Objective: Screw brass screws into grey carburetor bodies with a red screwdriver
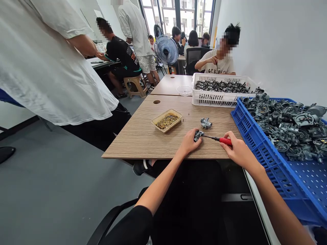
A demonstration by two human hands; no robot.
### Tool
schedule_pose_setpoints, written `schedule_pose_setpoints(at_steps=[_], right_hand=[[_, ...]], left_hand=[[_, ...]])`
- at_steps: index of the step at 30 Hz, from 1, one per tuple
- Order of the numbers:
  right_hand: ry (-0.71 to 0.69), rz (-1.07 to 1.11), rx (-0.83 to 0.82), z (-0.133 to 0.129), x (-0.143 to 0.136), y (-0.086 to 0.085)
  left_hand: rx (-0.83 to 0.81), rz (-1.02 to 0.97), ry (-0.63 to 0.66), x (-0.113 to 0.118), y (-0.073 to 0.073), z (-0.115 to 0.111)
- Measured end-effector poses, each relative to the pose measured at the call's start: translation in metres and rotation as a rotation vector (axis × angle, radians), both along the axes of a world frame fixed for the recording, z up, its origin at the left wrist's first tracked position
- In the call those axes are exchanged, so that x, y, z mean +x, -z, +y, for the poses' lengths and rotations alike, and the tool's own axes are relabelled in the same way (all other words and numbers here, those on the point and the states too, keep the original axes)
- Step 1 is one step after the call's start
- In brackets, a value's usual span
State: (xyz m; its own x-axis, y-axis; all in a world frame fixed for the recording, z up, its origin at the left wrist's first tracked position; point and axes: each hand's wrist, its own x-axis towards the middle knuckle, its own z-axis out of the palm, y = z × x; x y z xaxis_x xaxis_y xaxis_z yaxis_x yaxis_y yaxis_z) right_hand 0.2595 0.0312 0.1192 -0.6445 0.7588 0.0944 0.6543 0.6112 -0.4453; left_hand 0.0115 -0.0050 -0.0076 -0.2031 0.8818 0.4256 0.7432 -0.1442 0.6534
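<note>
The small, irregular grey metal part [198,136], held in the left grip [189,141] over the brown wood-grain surface [143,143], is probably stiff and dense, best held by its body, left of the right grip [237,149] closed around a red-handled screwdriver [225,141].

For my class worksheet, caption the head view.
Left hand grips a metal part; right hand holds a red-handled screwdriver to it.

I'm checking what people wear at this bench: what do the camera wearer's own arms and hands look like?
The left hand and right hand are both ungloved, and no watch or bracelet shows. A plain black sleeve ends near the elbow, leaving the left forearm bare. The right forearm is bare too; I can't make out its sleeve.
</note>
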Motion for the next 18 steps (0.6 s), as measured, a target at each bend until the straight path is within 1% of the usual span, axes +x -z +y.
schedule_pose_setpoints(at_steps=[7,11,14,18], right_hand=[[0.079,-0.152,0.131,-0.004,-0.0034,-0.0033],[0.082,-0.144,0.129,-0.003,-0.0032,-0.0018],[0.046,-0.083,0.079,-0.0023,-0.0024,-0.0005],[-0.046,0.022,0.025,-0.0023,-0.001,0.0007]], left_hand=[[0.003,0.001,0.006,0.0006,-0.002,-0.0003],[0.006,0.0,0.003,0.0003,-0.0017,-0.0004],[0.015,0.0,0.002,0.0,-0.0014,-0.0006],[0.021,0.004,0.004,-0.0003,-0.0023,-0.0012]])
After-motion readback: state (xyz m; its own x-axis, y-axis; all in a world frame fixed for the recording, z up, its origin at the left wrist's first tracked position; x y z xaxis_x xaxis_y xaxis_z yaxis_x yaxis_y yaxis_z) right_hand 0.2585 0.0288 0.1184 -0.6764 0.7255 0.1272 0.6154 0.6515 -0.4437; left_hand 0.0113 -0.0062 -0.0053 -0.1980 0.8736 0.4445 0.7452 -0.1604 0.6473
